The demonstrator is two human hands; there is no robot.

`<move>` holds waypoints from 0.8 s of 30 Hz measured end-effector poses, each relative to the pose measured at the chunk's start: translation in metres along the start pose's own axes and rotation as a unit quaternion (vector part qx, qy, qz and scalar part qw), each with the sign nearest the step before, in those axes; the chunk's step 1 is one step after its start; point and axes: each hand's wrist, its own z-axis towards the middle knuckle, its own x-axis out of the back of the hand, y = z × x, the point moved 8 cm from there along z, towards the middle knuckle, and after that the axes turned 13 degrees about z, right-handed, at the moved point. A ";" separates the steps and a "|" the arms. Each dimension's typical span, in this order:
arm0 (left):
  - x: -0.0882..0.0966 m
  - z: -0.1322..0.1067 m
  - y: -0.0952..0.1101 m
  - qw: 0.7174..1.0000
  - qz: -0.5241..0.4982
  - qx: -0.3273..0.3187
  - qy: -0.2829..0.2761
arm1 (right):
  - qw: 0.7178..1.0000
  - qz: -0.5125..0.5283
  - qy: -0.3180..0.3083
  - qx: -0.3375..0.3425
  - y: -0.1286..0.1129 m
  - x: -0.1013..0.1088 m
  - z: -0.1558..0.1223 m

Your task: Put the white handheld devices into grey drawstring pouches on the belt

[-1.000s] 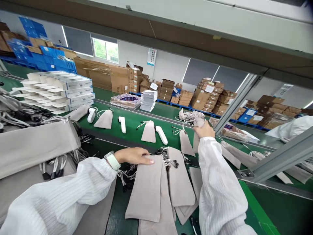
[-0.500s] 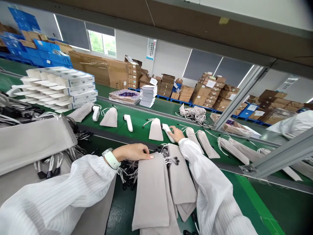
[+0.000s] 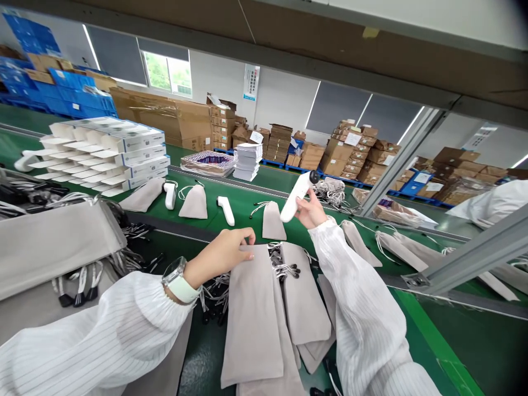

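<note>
My right hand (image 3: 311, 210) holds up a white infrared thermometer (image 3: 294, 199) with a round black end, tilted above the green conveyor belt (image 3: 247, 212). The fingers of my left hand (image 3: 225, 250) pinch the top edge of a flat grey drawstring pouch (image 3: 253, 322), which lies on top of a pile in front of me. Beside it, to the right, is a second pile of grey pouches (image 3: 307, 297) with white cords and black cord ends. A small grey pouch (image 3: 274, 221) rests on the belt close to the raised thermometer.
Two more thermometers, one of them a white thermometer (image 3: 225, 210), lie on the belt among pouches. Open white boxes (image 3: 140, 159) are stacked at the left, near a paper stack (image 3: 247, 162). A metal post (image 3: 474, 256) slants across the right. Another person's white sleeve (image 3: 493, 204) shows there.
My right hand has lifted the thermometer off the belt, up and slightly right. Items on the belt have shifted a little to the right. My left hand remains at the pouch's top edge.
</note>
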 end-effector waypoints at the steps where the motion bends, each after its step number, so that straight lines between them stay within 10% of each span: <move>1: 0.002 -0.001 0.002 1.000 0.012 -0.006 0.011 | 0.998 0.059 -0.034 -0.004 -0.007 -0.016 -0.006; 7: 0.009 -0.007 0.010 0.997 0.053 -0.033 0.032 | 0.988 0.100 -0.120 -0.013 -0.027 -0.068 -0.035; 24: 0.024 -0.021 0.046 0.968 0.146 -0.201 0.044 | 0.982 0.129 -0.136 -0.021 -0.027 -0.101 -0.057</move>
